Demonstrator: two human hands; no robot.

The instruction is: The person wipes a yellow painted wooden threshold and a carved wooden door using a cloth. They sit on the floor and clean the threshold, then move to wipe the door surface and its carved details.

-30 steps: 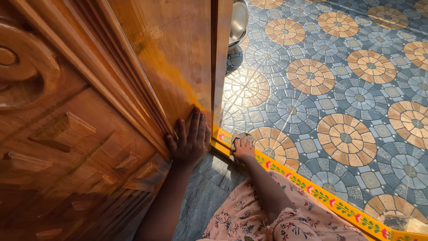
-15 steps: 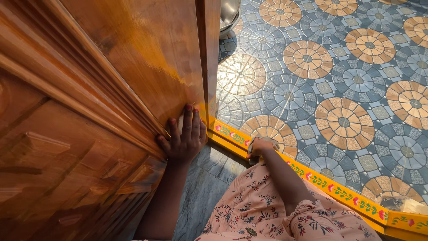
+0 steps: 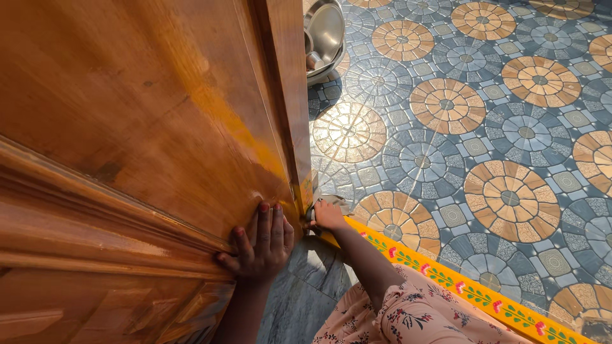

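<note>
Nearest the camera, a pink floral sleeve point(image 3: 408, 315) covers the person's right upper arm, and a strip of grey stone floor point(image 3: 299, 299) shows between the two arms. The left hand point(image 3: 258, 245) lies flat against the lower part of the wooden door point(image 3: 159, 127), fingers spread and pointing up, palm on the smooth panel just above the carved moulding; it is released and grasps nothing. Compared with half a second ago, this hand keeps its place on the door, while the view has swung so that more plain panel and less carving is seen. The right hand point(image 3: 328, 215) has moved along the yellow painted threshold point(image 3: 446, 280) toward the door and now sits at the threshold's end, close against the bottom corner of the door's edge; earlier it was further along the strip, away from the door. The right arm is stretched forward from the sleeve, wrist bent down, fingers curled and grasping a small pale cloth point(image 3: 335, 202), which is pressed on the threshold's end where it meets the patterned tile floor point(image 3: 484, 127). Further off, beyond the door's edge at the top of the view, steel bowls point(image 3: 324, 35) stand on the tiles, more fully in view than before.
</note>
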